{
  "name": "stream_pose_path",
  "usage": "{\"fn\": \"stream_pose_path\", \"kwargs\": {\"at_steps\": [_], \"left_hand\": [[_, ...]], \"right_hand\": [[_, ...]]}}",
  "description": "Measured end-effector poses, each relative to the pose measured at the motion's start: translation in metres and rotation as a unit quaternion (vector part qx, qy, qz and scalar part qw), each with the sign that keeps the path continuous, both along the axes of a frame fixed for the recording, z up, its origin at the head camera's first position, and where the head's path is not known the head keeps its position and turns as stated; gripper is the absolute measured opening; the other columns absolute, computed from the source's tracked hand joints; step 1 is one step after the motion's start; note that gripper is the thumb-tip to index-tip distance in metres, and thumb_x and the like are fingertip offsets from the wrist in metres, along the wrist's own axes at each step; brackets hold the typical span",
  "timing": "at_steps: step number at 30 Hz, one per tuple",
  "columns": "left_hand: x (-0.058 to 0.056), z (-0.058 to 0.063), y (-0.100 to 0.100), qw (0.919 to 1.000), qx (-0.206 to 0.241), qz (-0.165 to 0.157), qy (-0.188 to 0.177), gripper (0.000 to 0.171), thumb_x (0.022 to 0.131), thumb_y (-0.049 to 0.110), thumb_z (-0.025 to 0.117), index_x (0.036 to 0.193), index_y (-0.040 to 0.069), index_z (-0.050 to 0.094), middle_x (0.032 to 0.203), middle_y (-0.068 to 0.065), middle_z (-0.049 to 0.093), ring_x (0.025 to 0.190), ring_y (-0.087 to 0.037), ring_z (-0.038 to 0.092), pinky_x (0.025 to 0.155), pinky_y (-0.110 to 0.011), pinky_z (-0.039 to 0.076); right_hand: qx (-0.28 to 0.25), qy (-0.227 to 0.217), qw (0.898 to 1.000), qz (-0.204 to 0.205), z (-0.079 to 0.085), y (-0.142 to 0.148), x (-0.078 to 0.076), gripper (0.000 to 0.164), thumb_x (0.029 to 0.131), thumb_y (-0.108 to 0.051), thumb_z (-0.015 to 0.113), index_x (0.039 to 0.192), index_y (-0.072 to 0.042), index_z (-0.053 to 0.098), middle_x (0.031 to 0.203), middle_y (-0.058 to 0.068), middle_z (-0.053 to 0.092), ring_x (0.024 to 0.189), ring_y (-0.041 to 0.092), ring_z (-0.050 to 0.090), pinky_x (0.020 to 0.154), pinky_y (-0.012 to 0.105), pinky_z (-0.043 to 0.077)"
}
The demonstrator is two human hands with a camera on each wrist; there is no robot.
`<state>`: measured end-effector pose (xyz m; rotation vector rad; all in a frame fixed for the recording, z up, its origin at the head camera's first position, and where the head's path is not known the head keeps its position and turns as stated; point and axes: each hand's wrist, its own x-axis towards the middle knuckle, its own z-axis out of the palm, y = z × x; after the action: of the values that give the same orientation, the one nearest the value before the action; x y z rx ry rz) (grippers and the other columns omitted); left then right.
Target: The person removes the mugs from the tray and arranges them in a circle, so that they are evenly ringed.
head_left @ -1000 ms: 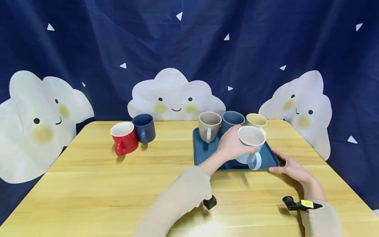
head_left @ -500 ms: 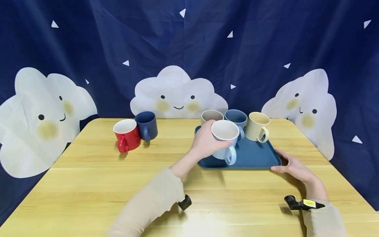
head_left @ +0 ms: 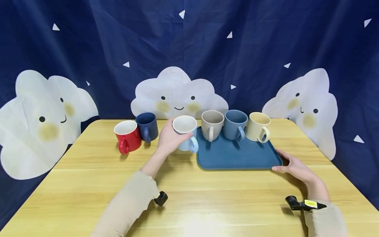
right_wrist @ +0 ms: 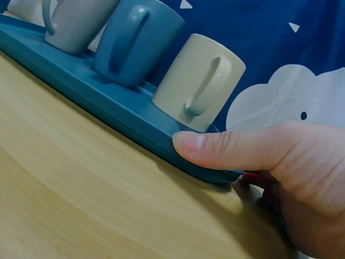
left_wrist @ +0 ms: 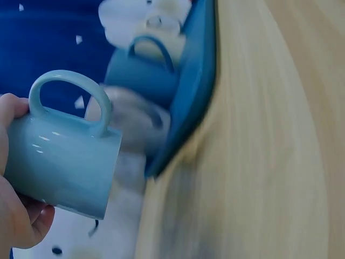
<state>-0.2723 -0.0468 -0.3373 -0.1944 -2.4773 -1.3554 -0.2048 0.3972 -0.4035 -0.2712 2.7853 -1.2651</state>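
Observation:
A light blue mug [head_left: 186, 144] with a white inside is held by my left hand [head_left: 169, 138], just off the tray's left end. In the left wrist view thumb and fingers grip the mug's body [left_wrist: 62, 162], its handle standing clear. My right hand [head_left: 296, 168] holds the front right corner of the blue tray [head_left: 237, 159]. The right wrist view puts the thumb [right_wrist: 215, 148] on the tray's rim, the other fingers partly hidden round the corner. Along the tray's back stand a grey-beige mug [head_left: 212, 125], a blue mug [head_left: 235, 123] and a cream mug [head_left: 257, 126].
A red mug [head_left: 131, 140] and a navy mug [head_left: 151, 126] stand side by side on the wooden table [head_left: 207, 197], left of my left hand. Behind the table hangs a dark blue curtain [head_left: 207, 42] with cloud prints.
My left hand has carried the light blue mug leftward, from over the tray's right part to beyond its left edge. The right hand stays at the tray's corner.

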Motion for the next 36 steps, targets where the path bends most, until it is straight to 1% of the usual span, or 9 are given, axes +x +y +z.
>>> {"fn": "stream_pose_path", "kwargs": {"at_steps": [7,15,19,23,24,26,30,31,36], "left_hand": [[-0.012,-0.014,-0.029,0.9984,-0.024,0.049,-0.009,0.074,0.063,0.042,0.080,0.120,0.007,0.050,0.112,-0.010,0.056,0.103,-0.028,0.052,0.086,-0.044,0.042],[-0.016,-0.033,-0.042,0.9949,-0.027,0.082,-0.051,0.079,0.063,0.041,0.080,0.126,0.006,0.046,0.117,-0.012,0.054,0.107,-0.031,0.050,0.089,-0.047,0.039],[-0.018,-0.034,-0.043,0.9942,-0.018,0.088,-0.060,0.081,0.064,0.041,0.080,0.128,0.006,0.045,0.120,-0.013,0.054,0.108,-0.032,0.050,0.090,-0.047,0.039],[-0.020,-0.033,-0.043,0.9950,-0.012,0.081,-0.057,0.081,0.066,0.038,0.079,0.130,0.004,0.043,0.121,-0.014,0.053,0.110,-0.032,0.049,0.092,-0.047,0.039],[-0.019,-0.033,-0.043,0.9954,-0.009,0.078,-0.055,0.080,0.067,0.037,0.079,0.130,0.004,0.043,0.122,-0.015,0.052,0.110,-0.032,0.048,0.092,-0.047,0.039],[-0.018,-0.033,-0.041,0.9955,-0.002,0.079,-0.052,0.080,0.067,0.035,0.080,0.130,0.002,0.042,0.122,-0.016,0.051,0.111,-0.032,0.048,0.093,-0.047,0.038],[-0.014,-0.033,-0.036,0.9935,0.012,0.099,-0.055,0.082,0.067,0.035,0.081,0.127,-0.002,0.041,0.121,-0.020,0.048,0.112,-0.035,0.046,0.095,-0.047,0.036],[-0.013,-0.033,-0.035,0.9925,0.013,0.107,-0.057,0.082,0.066,0.037,0.081,0.126,-0.003,0.041,0.121,-0.021,0.047,0.112,-0.035,0.045,0.096,-0.047,0.036],[-0.010,-0.034,-0.032,0.9889,0.020,0.138,-0.052,0.082,0.065,0.038,0.082,0.124,-0.004,0.043,0.121,-0.021,0.046,0.112,-0.034,0.043,0.096,-0.045,0.036]], "right_hand": [[-0.012,-0.006,1.000,-0.001,0.001,0.000,0.001,0.086,0.082,-0.017,0.071,0.143,0.009,0.016,0.143,0.036,0.018,0.129,0.052,0.014,0.099,0.064,0.014],[-0.004,-0.007,1.000,-0.001,0.001,-0.002,0.001,0.087,0.081,-0.018,0.071,0.142,0.010,0.017,0.143,0.036,0.018,0.129,0.053,0.014,0.098,0.065,0.014],[0.004,-0.004,1.000,0.000,0.002,-0.003,0.000,0.086,0.081,-0.018,0.071,0.142,0.010,0.018,0.143,0.036,0.019,0.129,0.052,0.015,0.101,0.061,0.017],[-0.003,-0.002,1.000,0.005,0.003,-0.002,-0.001,0.085,0.082,-0.016,0.071,0.142,0.010,0.017,0.143,0.036,0.018,0.129,0.052,0.015,0.101,0.060,0.016],[-0.001,-0.001,1.000,0.006,0.003,-0.002,-0.001,0.085,0.082,-0.017,0.070,0.143,0.010,0.017,0.143,0.036,0.019,0.129,0.052,0.015,0.103,0.056,0.017],[-0.003,0.001,1.000,0.007,0.003,-0.001,-0.001,0.085,0.082,-0.016,0.070,0.142,0.010,0.017,0.142,0.036,0.019,0.129,0.052,0.015,0.102,0.059,0.016],[0.003,0.003,1.000,0.002,0.001,0.000,-0.001,0.085,0.082,-0.018,0.071,0.142,0.010,0.018,0.143,0.035,0.020,0.129,0.051,0.016,0.102,0.059,0.016],[0.000,0.002,1.000,0.002,0.000,0.000,-0.001,0.085,0.082,-0.017,0.071,0.142,0.010,0.018,0.142,0.036,0.020,0.129,0.052,0.015,0.099,0.063,0.015],[-0.008,-0.002,1.000,0.001,-0.001,0.000,-0.001,0.085,0.082,-0.017,0.071,0.143,0.009,0.017,0.143,0.036,0.019,0.129,0.052,0.014,0.099,0.064,0.014]]}}
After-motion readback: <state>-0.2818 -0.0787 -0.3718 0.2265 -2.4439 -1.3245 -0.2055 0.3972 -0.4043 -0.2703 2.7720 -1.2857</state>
